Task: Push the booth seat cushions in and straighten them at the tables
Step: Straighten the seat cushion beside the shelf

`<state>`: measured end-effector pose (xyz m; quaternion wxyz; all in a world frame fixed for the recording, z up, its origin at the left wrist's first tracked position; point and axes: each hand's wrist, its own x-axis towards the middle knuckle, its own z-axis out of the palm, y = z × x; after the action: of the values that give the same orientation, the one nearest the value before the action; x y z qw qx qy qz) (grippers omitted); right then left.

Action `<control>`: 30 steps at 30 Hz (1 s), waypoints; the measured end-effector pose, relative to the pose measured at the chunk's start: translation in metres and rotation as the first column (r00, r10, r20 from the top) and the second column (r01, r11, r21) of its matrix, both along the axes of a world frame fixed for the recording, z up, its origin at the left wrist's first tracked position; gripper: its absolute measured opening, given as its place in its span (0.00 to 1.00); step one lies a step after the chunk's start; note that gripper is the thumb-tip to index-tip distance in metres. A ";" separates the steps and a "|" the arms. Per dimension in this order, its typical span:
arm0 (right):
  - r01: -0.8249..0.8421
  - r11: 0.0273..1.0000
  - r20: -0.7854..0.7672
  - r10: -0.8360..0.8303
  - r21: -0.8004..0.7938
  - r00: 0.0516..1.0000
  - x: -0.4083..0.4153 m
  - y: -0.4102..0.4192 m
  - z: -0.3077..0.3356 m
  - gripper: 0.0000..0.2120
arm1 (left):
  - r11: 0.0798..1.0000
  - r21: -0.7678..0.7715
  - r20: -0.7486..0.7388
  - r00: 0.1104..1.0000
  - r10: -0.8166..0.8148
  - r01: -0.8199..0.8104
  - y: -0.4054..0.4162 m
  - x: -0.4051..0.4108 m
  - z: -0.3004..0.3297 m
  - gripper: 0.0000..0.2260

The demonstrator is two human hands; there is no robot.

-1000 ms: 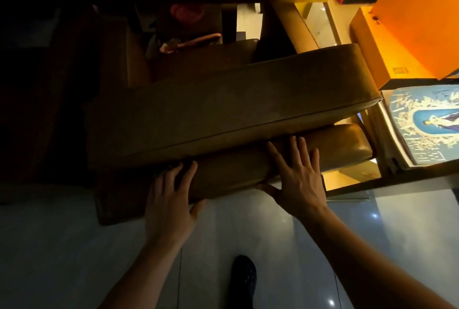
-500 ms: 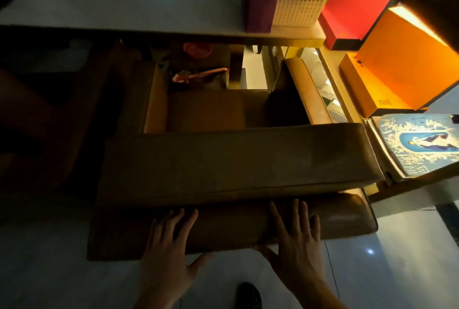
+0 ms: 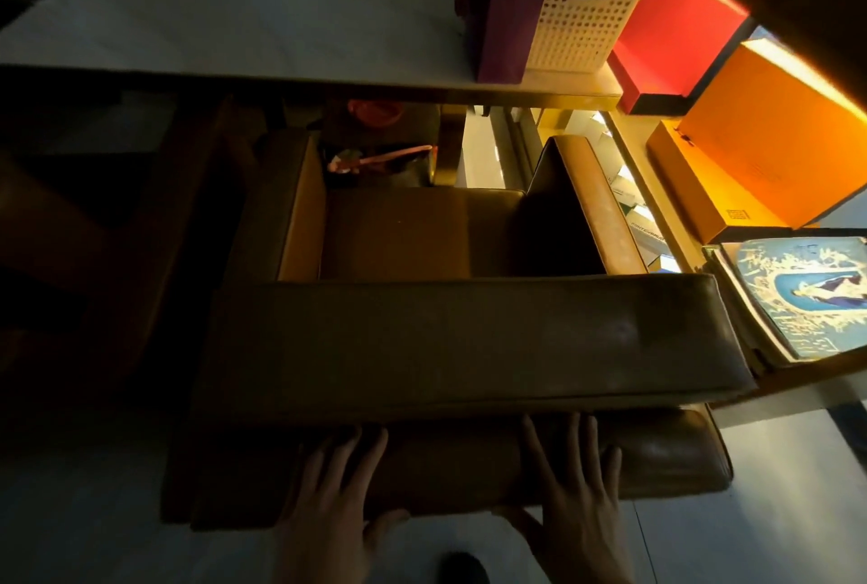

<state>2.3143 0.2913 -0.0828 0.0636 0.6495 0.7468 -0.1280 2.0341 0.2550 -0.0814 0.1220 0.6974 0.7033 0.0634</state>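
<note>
Here both hands lie flat, fingers straight and spread, with no grip closed on anything. The left hand (image 3: 328, 496) presses its palm and fingers on the near face of the lower cushion (image 3: 450, 466), toward that cushion's left half, thumb out to the right along the bottom edge. The right hand (image 3: 579, 494) presses the same face further right, its thumb reaching left under the edge. This lower brown cushion lies lengthwise across the view, low down near the pale floor (image 3: 774, 489). Just above it, and overhanging it, sits the larger upper cushion (image 3: 469, 344), a long brown pad that runs to the right as far as a dark ledge. Beyond that pad is the booth seat (image 3: 413, 231), sunk between an armrest (image 3: 591, 198) on the right and a side panel on the left. Further out, the white surface (image 3: 225, 6) of the table spans the top, carrying a purple bag (image 3: 502, 15) and a white perforated basket (image 3: 581, 25) side by side. To the right stand a red box (image 3: 671, 34) and an orange box (image 3: 774, 133), with a blue picture (image 3: 807, 292) lying below them. A dark shoe tip (image 3: 462, 569) shows at the bottom edge between the two wrists.
</note>
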 end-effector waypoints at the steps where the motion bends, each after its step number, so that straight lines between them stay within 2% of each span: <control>1: -0.002 1.000 -0.004 0.002 0.009 1.000 0.000 0.013 0.001 0.49 | 1.000 -0.005 0.009 1.000 0.008 -0.008 0.011 0.000 -0.001 0.38; 13: -0.012 0.997 0.022 0.011 0.080 1.000 -0.004 0.161 0.002 0.47 | 0.997 0.035 0.036 0.997 0.066 -0.068 0.152 0.001 -0.003 0.36; 24: -0.007 0.997 0.037 0.004 0.081 0.999 -0.011 0.154 0.004 0.47 | 0.995 0.006 0.048 0.993 0.104 -0.104 0.149 -0.002 0.002 0.36; 30: -0.012 0.997 0.033 0.009 0.072 0.999 -0.014 0.121 0.005 0.46 | 0.995 -0.024 0.057 0.994 0.096 -0.095 0.118 -0.007 0.003 0.35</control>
<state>2.3003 0.4127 -0.0778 0.0527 0.6494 0.7532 -0.0901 2.0274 0.3733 -0.0783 0.1465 0.6594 0.7328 0.0821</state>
